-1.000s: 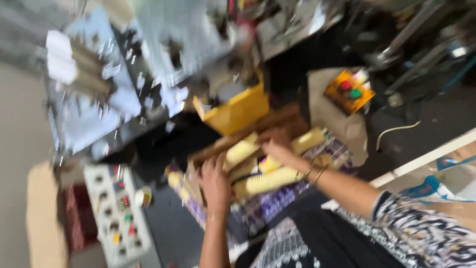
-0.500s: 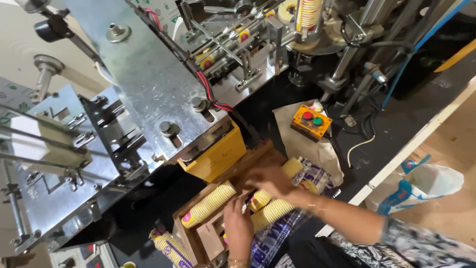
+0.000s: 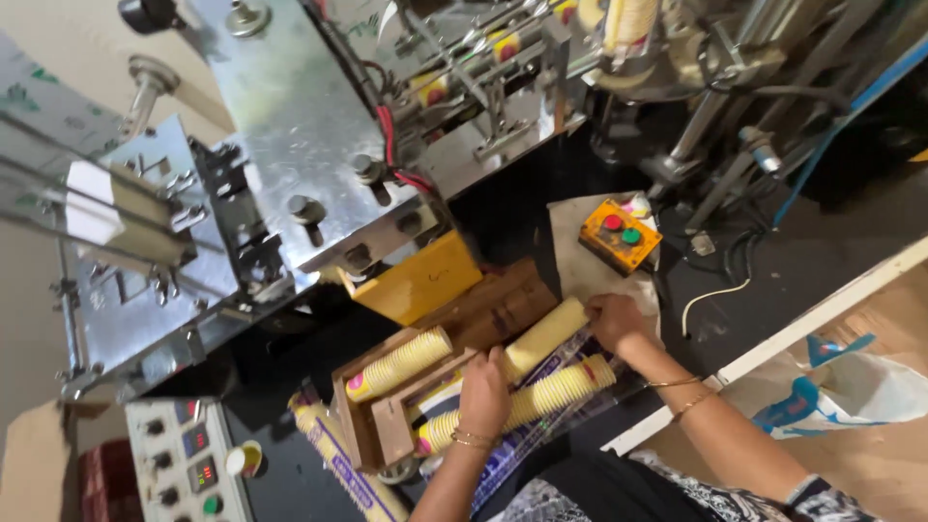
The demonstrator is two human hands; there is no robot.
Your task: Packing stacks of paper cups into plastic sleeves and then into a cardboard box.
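Resting on a stack of nested paper cups (image 3: 527, 401) near the wooden tray's (image 3: 360, 425) right edge, left hand (image 3: 483, 391) lay curled over it w/ loose hold. Right hand (image 3: 619, 319) gripped the neighbouring stack's (image 3: 541, 336) end; stacks looked prone to roll or telescope apart if tilted.

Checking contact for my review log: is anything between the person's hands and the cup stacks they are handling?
Nothing visible. The left hand rests directly on a stack of yellow paper cups lying over clear plastic wrap; the right hand grips the end of another cup stack beside the wooden tray.
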